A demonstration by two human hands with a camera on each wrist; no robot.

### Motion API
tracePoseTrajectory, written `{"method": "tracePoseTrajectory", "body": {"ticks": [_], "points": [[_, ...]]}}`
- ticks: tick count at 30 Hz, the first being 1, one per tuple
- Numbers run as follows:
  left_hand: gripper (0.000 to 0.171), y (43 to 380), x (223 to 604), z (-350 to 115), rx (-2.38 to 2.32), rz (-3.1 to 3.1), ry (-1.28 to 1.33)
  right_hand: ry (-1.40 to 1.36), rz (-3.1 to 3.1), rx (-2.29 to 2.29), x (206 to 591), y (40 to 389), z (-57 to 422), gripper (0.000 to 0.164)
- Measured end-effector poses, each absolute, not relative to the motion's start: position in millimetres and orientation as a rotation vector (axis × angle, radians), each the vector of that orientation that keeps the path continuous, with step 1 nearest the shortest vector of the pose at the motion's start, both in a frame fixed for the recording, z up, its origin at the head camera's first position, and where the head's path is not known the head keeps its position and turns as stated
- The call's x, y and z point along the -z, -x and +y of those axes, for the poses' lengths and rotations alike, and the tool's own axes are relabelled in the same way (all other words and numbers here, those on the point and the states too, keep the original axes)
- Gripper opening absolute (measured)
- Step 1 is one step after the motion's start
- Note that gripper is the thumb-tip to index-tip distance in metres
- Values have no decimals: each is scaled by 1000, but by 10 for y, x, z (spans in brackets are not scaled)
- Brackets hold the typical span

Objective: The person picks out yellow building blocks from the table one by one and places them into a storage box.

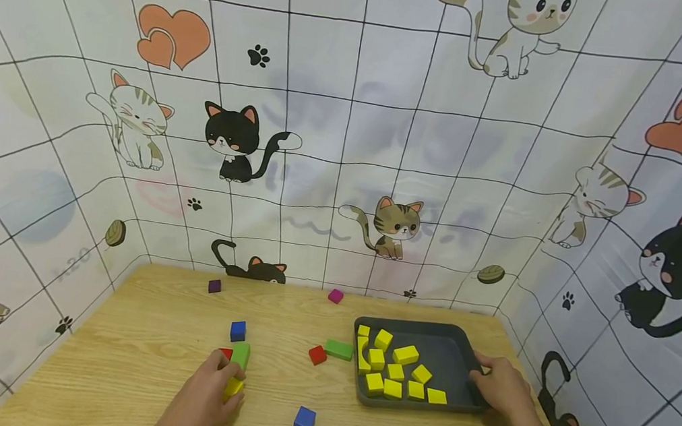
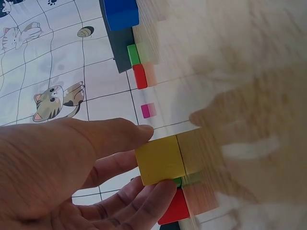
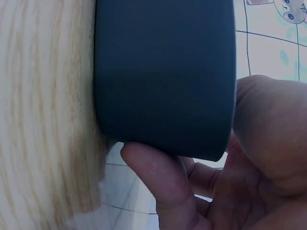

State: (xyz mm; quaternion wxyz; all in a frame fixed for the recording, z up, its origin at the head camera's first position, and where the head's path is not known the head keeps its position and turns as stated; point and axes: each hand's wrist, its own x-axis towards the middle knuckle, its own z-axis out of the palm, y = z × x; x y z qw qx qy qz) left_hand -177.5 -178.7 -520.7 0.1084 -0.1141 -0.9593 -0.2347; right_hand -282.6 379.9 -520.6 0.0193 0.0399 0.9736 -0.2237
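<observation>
My left hand (image 1: 201, 390) pinches a yellow block (image 2: 160, 160) between thumb and fingers, low at the tabletop on the left. Just beyond that block are a red block (image 2: 173, 208), partly behind the fingers, and a green block (image 1: 240, 355). My right hand (image 1: 505, 390) grips the right rim of a dark grey tray (image 1: 446, 361), thumb over the edge and fingers along its outside. Several yellow blocks (image 1: 406, 355) lie scattered in the tray, mostly towards its left and front. In the right wrist view the tray's wall (image 3: 163, 76) fills the middle.
On the wooden table (image 1: 160, 332) lie a blue block (image 1: 238, 330) beyond the left hand and another blue block (image 1: 304, 421) near the front. A red block (image 1: 318, 354) and a green block (image 1: 338, 349) sit left of the tray. Purple (image 1: 215, 286) and magenta (image 1: 336, 296) blocks lie at the back.
</observation>
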Motion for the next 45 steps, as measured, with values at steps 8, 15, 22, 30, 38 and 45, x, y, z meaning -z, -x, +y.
{"method": "tracePoseTrajectory", "body": {"ticks": [8,15,22,30,38,45], "points": [[26,1793,5185,-1764,697,-2846,331,-98,3033,699,5207,2829,3804,55],[27,1812,5152,-1701,709,-2793,394,-95,3032,710,5200,2810,3795,55],[25,1848,5100,-1620,726,-2821,393,-108,3030,705,5206,2813,3796,55],[25,1912,5046,-1516,708,-2813,457,-94,3025,704,5192,2803,3795,55],[25,1998,4981,-1366,769,-2832,525,-90,3023,694,5208,2826,3809,56],[22,2110,5009,-1164,724,-2765,631,-96,3013,695,5209,2839,3805,56]]}}
